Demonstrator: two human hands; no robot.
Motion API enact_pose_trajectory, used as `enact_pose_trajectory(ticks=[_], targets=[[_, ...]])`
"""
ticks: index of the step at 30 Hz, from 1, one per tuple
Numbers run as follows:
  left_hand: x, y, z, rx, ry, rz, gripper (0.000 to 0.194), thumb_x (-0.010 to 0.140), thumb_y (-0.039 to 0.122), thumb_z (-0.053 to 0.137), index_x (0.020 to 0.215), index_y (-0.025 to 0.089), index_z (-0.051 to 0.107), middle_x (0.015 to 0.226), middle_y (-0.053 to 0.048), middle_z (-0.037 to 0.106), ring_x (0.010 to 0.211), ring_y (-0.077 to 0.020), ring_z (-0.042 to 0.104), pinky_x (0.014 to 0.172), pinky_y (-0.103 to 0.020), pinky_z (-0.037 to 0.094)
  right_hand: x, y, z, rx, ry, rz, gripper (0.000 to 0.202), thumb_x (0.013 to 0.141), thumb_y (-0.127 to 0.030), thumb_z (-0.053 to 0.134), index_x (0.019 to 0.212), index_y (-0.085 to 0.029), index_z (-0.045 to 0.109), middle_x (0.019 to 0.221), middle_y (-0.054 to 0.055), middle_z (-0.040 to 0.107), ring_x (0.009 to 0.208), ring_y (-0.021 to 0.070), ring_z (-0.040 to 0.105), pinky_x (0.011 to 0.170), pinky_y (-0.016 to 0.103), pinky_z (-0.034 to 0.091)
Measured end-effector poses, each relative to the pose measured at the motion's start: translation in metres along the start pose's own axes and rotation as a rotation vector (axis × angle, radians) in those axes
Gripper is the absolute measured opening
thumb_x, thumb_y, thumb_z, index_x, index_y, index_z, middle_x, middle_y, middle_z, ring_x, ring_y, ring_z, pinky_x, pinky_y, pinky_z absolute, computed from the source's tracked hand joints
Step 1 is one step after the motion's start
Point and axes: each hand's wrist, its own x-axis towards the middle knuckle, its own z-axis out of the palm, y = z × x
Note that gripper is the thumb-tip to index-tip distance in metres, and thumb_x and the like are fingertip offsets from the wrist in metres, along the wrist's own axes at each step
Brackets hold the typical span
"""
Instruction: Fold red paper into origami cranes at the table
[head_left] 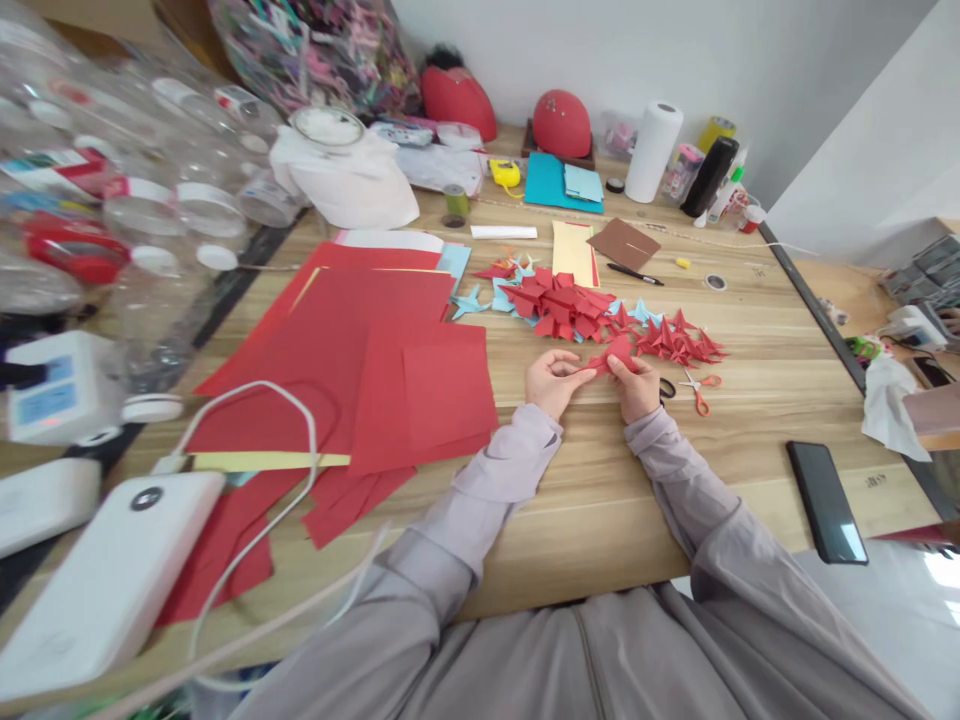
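Observation:
Between my two hands is a small folded piece of red paper (pixel 616 352), held just above the table's near middle. My left hand (pixel 553 382) pinches its left end between thumb and fingers. On its right side my right hand (pixel 634 385) grips it, thumb on top. Right behind the hands lies a heap of folded red paper pieces (pixel 559 303), with pointed red paper stars (pixel 681 338) to the right and light blue folded pieces (pixel 471 303) at its left. Orange-handled scissors (pixel 702 388) lie beside my right hand, near a black scissor handle (pixel 666 390).
Red paper sheets (pixel 360 350) are stacked at the left, by a white power bank (pixel 112 580) with a looping cable (pixel 311 425). Plastic bottles (pixel 150 200) crowd the far left. A phone (pixel 826 500) lies at the right edge. A paper roll (pixel 654 152) stands at the back.

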Motion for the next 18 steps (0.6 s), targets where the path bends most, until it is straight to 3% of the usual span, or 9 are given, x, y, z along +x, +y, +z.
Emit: enact_pose_trajectory(ticks=[9, 18], targets=[[-0.001, 0.002, 0.0, -0.166, -0.061, -0.059, 0.042, 0.047, 0.028, 0.081, 0.08, 0.011, 0.061, 0.056, -0.002, 0.066, 0.053, -0.0155, 0.064, 0.059, -0.029, 0.052, 0.003, -0.012, 0.003, 0.277, 0.0, 0.155, 0.032, 0.055, -0.04, 0.078, 0.054, -0.017, 0.056, 0.047, -0.007, 0.052, 0.045, 0.0057, 0.041, 0.045, 0.021, 0.037], [0.002, -0.003, -0.001, -0.285, -0.206, -0.134, 0.047, 0.062, 0.023, 0.074, 0.104, 0.009, 0.058, 0.07, -0.008, 0.071, 0.069, -0.022, 0.069, 0.072, -0.038, 0.056, 0.007, -0.013, -0.001, 0.422, 0.036, 0.233, 0.03, 0.06, -0.037, 0.077, 0.059, -0.017, 0.054, 0.05, -0.007, 0.056, 0.044, 0.0046, 0.046, 0.044, 0.018, 0.04]])
